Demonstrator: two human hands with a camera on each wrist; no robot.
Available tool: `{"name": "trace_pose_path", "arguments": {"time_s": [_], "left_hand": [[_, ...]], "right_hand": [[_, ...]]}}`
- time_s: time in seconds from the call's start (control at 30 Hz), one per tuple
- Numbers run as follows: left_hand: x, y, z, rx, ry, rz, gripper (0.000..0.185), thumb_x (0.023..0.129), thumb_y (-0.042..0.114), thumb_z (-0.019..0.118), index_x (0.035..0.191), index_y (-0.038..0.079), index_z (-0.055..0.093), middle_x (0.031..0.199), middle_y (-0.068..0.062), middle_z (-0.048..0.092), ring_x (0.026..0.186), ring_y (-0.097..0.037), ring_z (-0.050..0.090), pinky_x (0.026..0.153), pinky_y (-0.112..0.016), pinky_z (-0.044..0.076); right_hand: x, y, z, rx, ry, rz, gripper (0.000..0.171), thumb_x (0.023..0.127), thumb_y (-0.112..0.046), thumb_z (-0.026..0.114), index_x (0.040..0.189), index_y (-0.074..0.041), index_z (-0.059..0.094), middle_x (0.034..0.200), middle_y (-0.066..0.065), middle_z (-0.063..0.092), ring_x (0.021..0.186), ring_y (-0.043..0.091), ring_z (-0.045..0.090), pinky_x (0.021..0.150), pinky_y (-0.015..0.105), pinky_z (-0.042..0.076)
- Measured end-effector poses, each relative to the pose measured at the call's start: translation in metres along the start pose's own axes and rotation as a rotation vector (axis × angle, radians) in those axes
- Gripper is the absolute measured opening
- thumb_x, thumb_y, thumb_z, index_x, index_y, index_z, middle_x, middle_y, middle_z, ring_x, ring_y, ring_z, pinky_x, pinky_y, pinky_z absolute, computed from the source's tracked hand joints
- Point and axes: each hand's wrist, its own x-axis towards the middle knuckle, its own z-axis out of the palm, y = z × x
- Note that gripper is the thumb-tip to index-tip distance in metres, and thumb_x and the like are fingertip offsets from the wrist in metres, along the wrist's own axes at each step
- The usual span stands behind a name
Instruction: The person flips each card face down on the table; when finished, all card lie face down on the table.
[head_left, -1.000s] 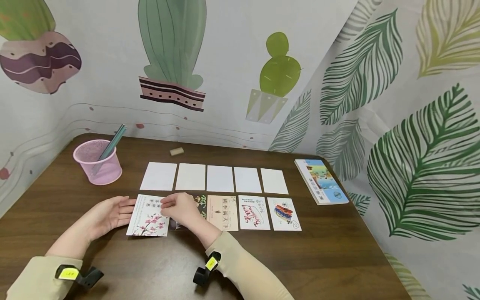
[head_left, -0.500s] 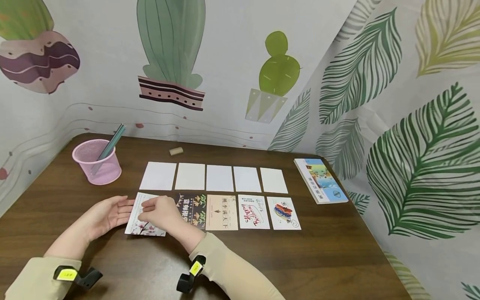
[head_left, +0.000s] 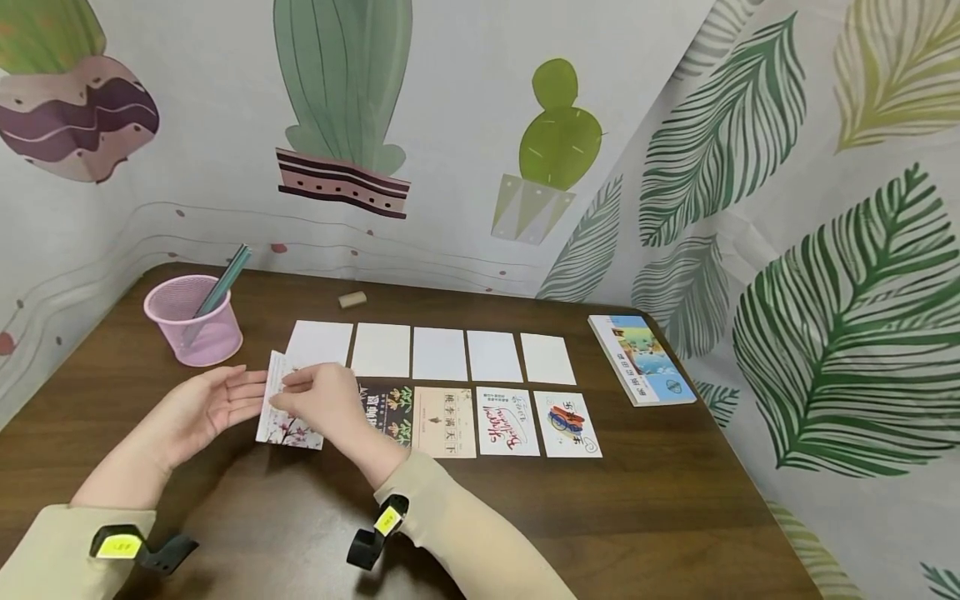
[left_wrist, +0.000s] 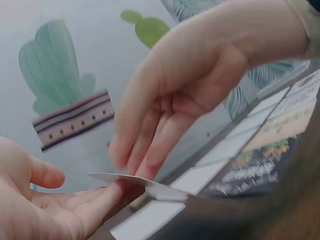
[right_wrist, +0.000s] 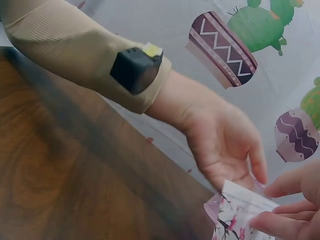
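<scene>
Plum-blossom card (head_left: 291, 432) lifted and tilted between the left hand (head_left: 197, 410) and the right hand (head_left: 327, 404).
Head view: the left forearm reaches in from the near left, palm turned up, fingers extended to the card's left edge without curling round it; the right forearm slants in from the near right, thumb and fingers bent into a pinch on the card, which is left of the dark floral card (head_left: 393, 407) and partly covers the leftmost white card (head_left: 322, 340). Left wrist view: the left fingers lie beneath the card, thumb apart; the right fingers point down above. Right wrist view: the left palm faces the pinching right hand.
</scene>
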Motion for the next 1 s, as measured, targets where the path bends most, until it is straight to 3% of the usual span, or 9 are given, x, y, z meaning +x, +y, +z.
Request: {"name": "trace_pose_path", "arguments": {"time_s": [0.2,0.47,0.7,0.9,1.0], "left_hand": [[0.002,0.008,0.018,0.005,-0.059,0.074,0.052,0.107,0.012,0.014,0.112,-0.001,0.064,0.115,-0.012,0.069,0.106,-0.024,0.067,0.091,-0.032,0.056],[0.005,0.012,0.028,0.025,-0.096,0.1,0.049,0.106,0.007,0.014,0.115,-0.004,0.061,0.119,-0.015,0.067,0.11,-0.028,0.065,0.095,-0.035,0.053],[0.007,0.013,0.022,0.026,-0.161,0.075,0.053,0.106,0.008,0.011,0.122,-0.004,0.06,0.124,-0.022,0.063,0.117,-0.03,0.061,0.102,-0.033,0.048],[0.003,0.007,0.009,0.062,-0.112,0.023,0.052,0.107,0.011,0.013,0.12,0.0,0.062,0.123,-0.016,0.065,0.116,-0.026,0.062,0.101,-0.03,0.049],[0.001,0.004,0.002,0.056,-0.101,-0.005,0.053,0.107,0.012,0.013,0.118,0.0,0.063,0.122,-0.016,0.065,0.116,-0.024,0.063,0.101,-0.03,0.049]], "right_hand": [[0.006,-0.003,-0.001,-0.016,0.106,-0.038,0.029,0.068,-0.029,0.088,0.09,-0.013,0.079,0.077,-0.006,0.075,0.063,-0.011,0.059,0.054,0.004,0.043],[0.009,0.0,-0.006,0.143,0.118,-0.021,0.021,0.072,-0.015,0.084,0.089,-0.006,0.078,0.078,0.002,0.075,0.063,-0.007,0.064,0.054,0.006,0.048],[0.013,0.012,-0.013,0.239,0.136,0.019,0.02,0.073,-0.002,0.073,0.093,-0.001,0.076,0.081,0.006,0.075,0.067,0.001,0.067,0.055,0.01,0.051],[0.013,0.031,-0.007,0.305,0.117,0.134,0.021,0.074,0.001,0.072,0.094,0.004,0.073,0.079,0.01,0.074,0.066,0.012,0.071,0.057,0.016,0.055],[0.012,0.041,-0.004,0.286,0.114,0.162,0.02,0.073,0.0,0.074,0.092,0.003,0.073,0.076,0.009,0.074,0.064,0.013,0.07,0.056,0.016,0.055]]}}
